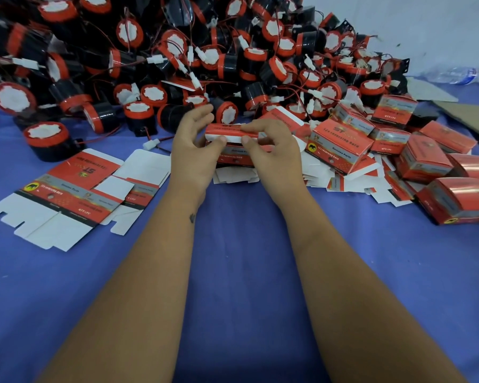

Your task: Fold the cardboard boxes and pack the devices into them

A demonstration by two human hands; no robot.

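Note:
I hold one small red cardboard box (234, 146) just above the blue table cover, at the middle of the view. My left hand (194, 150) grips its left end, thumb on the white flap edge. My right hand (271, 150) pinches the same flap from the right, fingers curled over the box top. What is inside the box is hidden. A big heap of black and red round devices (177, 73) with red wires and white plugs fills the far half of the table.
Unfolded flat box blanks (67, 194) lie at the left. More flat blanks (343, 181) are piled under and right of my hands. Several closed red boxes (426, 158) stand at the right. A brown cardboard sheet (473, 117) and a plastic bottle (465, 74) lie far right.

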